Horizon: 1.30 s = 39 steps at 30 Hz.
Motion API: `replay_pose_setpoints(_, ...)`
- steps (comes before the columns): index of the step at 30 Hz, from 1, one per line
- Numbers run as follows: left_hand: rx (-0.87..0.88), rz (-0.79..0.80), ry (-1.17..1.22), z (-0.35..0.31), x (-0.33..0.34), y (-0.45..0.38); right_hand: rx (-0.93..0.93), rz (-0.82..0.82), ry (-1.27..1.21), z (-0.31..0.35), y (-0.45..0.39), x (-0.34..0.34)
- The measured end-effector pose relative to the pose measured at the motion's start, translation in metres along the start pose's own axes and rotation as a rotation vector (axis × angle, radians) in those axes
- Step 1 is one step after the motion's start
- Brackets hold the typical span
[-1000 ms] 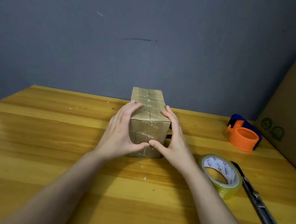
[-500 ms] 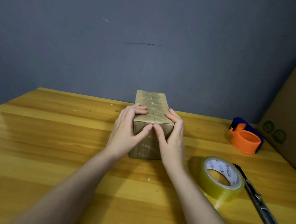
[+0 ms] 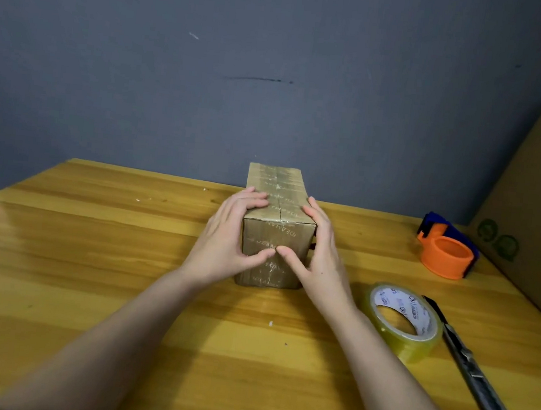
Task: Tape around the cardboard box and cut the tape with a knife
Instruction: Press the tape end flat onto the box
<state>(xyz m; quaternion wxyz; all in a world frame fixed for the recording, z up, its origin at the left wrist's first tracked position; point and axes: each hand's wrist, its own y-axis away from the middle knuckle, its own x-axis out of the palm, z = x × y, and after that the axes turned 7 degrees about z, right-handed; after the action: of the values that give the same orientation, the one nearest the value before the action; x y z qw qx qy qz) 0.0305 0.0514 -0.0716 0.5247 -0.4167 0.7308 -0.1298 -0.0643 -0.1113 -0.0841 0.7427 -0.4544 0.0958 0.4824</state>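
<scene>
A grey wall stands behind a yellow wooden surface [image 3: 90, 252], and on this surface lie all the things of the task.

Going from the left: the left hand [image 3: 225, 243] lies flat against the left side of the cardboard box [image 3: 277, 205], its fingers over the top edge and its thumb pressed on the near face. The box stands in the middle of the surface, near the wall, with its short end toward the person; shiny tape already covers its top and near face. The right hand [image 3: 318, 260] mirrors the left one – palm on the right side, fingers on the top edge, thumb on the near face. The two thumbs nearly meet there. Neither hand pinches anything; both are spread and pressing.

Further right, near the right forearm, lies a roll of clear tape [image 3: 403, 322], and just beside it a long knife [image 3: 474, 376]. Behind them, apart, sits an orange tape holder [image 3: 446, 253], and a big carton [image 3: 536, 206] leans at the right edge.

I judge that the hands are smoothing tape down on the box – roll and knife lie untouched. If more wrapping is needed, the right hand must let go and reach for the roll while the left one keeps the box steady.
</scene>
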Motion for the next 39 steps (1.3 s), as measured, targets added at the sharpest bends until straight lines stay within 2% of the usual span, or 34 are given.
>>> replay_pose_setpoints(4, 0.02, 0.068, -0.049, 0.003, -0.003, 0.001, 0.008, 0.039, 0.005, 0.0, 0.0, -0.001)
replay_pose_setpoints(7, -0.011, 0.082, 0.034, 0.0, -0.005, 0.002, 0.033, -0.017, -0.064, 0.007, 0.0, 0.003)
replay_pose_setpoints(11, -0.079, -0.054, 0.234, -0.009, -0.001, -0.001, 0.168, -0.218, -0.109, 0.026, -0.008, 0.019)
replay_pose_setpoints(14, -0.089, -0.148, 0.219, -0.011, 0.007, -0.004, 0.187, -0.341, -0.083, 0.028, -0.013, 0.029)
replay_pose_setpoints(16, -0.071, -0.158, 0.196, -0.01, 0.009, -0.004, 0.162, -0.356, -0.067, 0.025, -0.013, 0.031)
replay_pose_setpoints(26, 0.039, 0.011, -0.017, 0.006, -0.001, 0.002, 0.028, -0.179, 0.009, 0.006, -0.004, 0.017)
replay_pose_setpoints(34, 0.05, 0.092, -0.04, 0.007, -0.007, 0.003, 0.005, -0.024, 0.005, 0.001, -0.001, 0.004)
replay_pose_setpoints(37, 0.016, 0.125, 0.022, 0.004, -0.008, 0.004, 0.026, 0.003, -0.014, 0.004, 0.0, 0.002)
replay_pose_setpoints(39, -0.036, 0.101, 0.158, -0.001, -0.008, 0.004, 0.065, -0.053, -0.072, 0.012, 0.0, 0.006)
